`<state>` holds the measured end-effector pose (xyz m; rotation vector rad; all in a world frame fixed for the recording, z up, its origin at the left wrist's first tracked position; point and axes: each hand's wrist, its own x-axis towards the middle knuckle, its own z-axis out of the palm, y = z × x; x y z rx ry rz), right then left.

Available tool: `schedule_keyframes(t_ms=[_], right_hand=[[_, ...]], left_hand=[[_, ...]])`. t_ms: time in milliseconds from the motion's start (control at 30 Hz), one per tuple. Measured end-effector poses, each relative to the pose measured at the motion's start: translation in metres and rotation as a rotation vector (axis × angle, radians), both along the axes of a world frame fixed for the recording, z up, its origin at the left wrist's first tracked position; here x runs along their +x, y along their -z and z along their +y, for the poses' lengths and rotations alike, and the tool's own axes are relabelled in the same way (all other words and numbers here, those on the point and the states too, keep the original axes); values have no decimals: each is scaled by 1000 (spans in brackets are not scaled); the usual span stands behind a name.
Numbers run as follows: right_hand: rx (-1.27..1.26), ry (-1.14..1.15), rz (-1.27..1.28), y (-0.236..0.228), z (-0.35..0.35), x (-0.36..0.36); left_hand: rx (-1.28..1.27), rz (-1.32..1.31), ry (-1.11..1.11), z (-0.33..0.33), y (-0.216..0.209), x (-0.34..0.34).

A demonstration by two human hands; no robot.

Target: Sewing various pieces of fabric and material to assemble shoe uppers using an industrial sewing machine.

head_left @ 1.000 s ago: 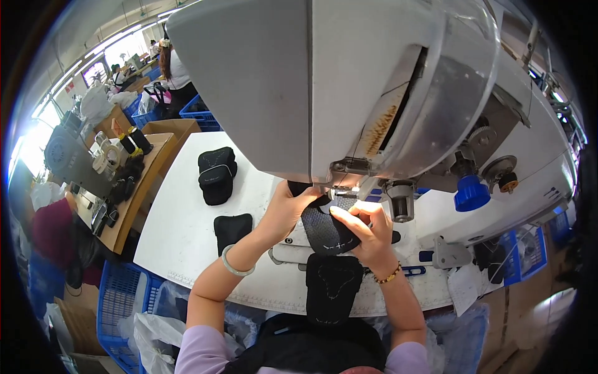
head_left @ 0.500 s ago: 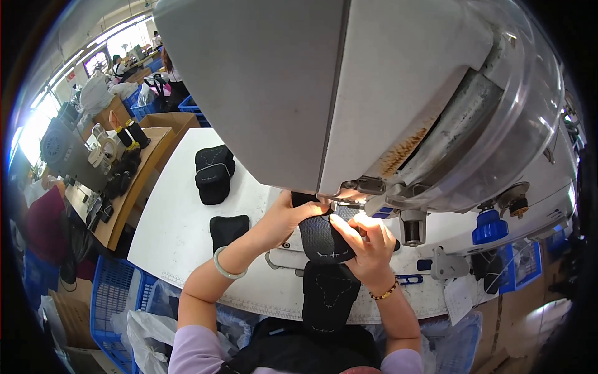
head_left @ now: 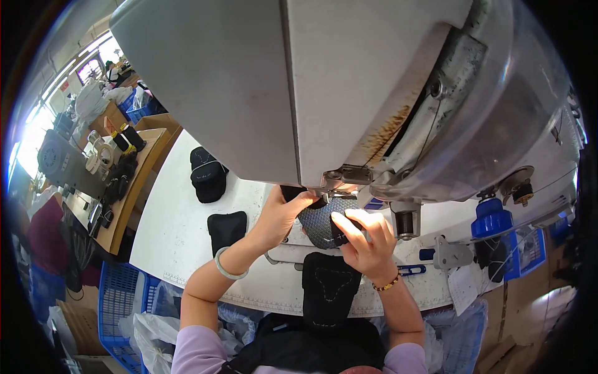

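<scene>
Under the needle area of a large grey sewing machine (head_left: 249,81) lies a black mesh fabric pad (head_left: 320,228). My left hand (head_left: 278,218) grips its left side, thumb on top near the needle. With my right hand (head_left: 370,242) I pinch its right edge between thumb and fingers. The machine head hides the pad's far end. Nearer to me, a black pad with light stitching (head_left: 329,288) lies over the table's front edge, apart from both hands. Left of my left forearm are a plain black pad (head_left: 227,230) and, farther back, a stack of black pads (head_left: 208,177).
Blue thread snips (head_left: 412,270) lie on the white table (head_left: 163,240) right of my right hand. A blue knob (head_left: 491,218) hangs at the machine's right. Blue baskets (head_left: 118,299) with plastic bags stand below the left edge. Beyond is a wooden bench (head_left: 134,187) with thread spools.
The mesh pad has turned and shifted farther under the machine head; its stitched near end no longer shows. Both hands stay on it. The whole view has shifted slightly.
</scene>
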<state>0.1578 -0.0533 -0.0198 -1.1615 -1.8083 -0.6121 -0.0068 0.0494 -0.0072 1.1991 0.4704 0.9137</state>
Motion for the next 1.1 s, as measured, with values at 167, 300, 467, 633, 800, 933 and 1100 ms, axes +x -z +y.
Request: schedule_keyframes(t_ms=[167, 300, 467, 633, 800, 933, 1100], right_hand=[[14, 43, 7, 9, -2, 7], [36, 56, 41, 11, 0, 8], [-68, 90, 114, 14, -3, 15], [-63, 93, 240, 24, 3, 19], [46, 59, 264, 23, 12, 22], [18, 42, 305, 23, 11, 22], [-1, 54, 512, 31, 20, 22]], left_hand=[[53, 3, -128, -10, -1, 5], [47, 30, -147, -14, -6, 5], [60, 106, -202, -28, -12, 7], [81, 93, -266, -34, -15, 12], [21, 84, -336, -40, -21, 14], [99, 91, -383, -43, -18, 17], [346, 30, -546, -49, -7, 33]])
